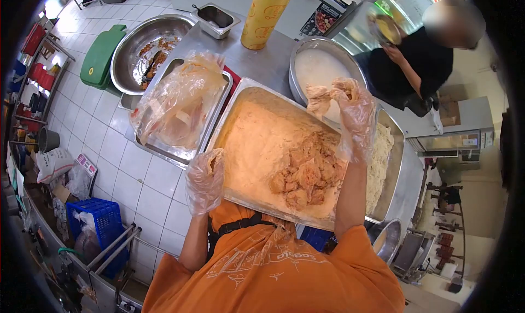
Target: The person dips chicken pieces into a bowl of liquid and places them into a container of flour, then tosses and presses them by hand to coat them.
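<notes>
My right hand [355, 113], in a clear plastic glove caked with breading, is closed on a coated piece of meat [318, 101], which looks like chicken. It holds the piece above the right part of a large metal tray [249, 201], near a bowl of cloudy white liquid [320, 67]. Inside the tray is pale orange breading flour [251, 143], with a heap of coated meat pieces [303, 173] at its right. At the tray's left edge is my left hand [205, 182], also gloved. Its floury fingers are curled, and whatever they may hold is hidden.
A plastic bag [178, 105] lies on another tray [183, 162] at left. Beyond stand a steel bowl with brown bits [117, 67], a small metal container [216, 20] and a yellow roll [265, 18]. A tray of pale flour [380, 171] is at right. Another person [407, 67] stands at upper right.
</notes>
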